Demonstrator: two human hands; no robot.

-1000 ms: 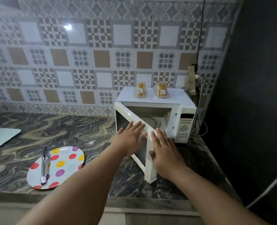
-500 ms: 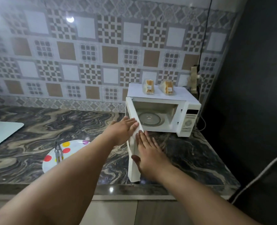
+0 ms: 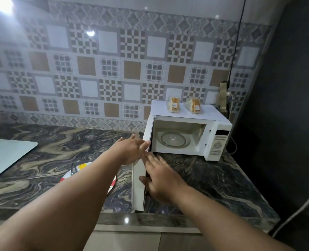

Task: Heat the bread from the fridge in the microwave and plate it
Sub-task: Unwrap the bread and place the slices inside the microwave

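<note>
The microwave door (image 3: 138, 180) is now being seen swung fully out, edge-on toward the camera, where a second ago it was standing only partly open; the cavity is thereby being exposed and readied for loading, so the opening step is judged nearly done while the heating is not yet begun. The left hand (image 3: 130, 149) is being held against the door's outer face with fingers straight, and the right hand (image 3: 161, 178) is being laid flat along its inner side; nothing is being gripped by either. The bread is being left on top of the microwave (image 3: 186, 134) as two clear-wrapped packets, the left packet (image 3: 173, 104) and the right packet (image 3: 194, 105), each showing pale, soft-looking slices and a small label. Inside, a round glass turntable (image 3: 173, 140) is being shown bare and glossy. The polka-dotted plate (image 3: 112, 185), smooth and round, is being largely hidden by the left forearm, with metal tongs (image 3: 73, 169) resting on it, on the polished, swirled marble counter (image 3: 213, 180).
</note>
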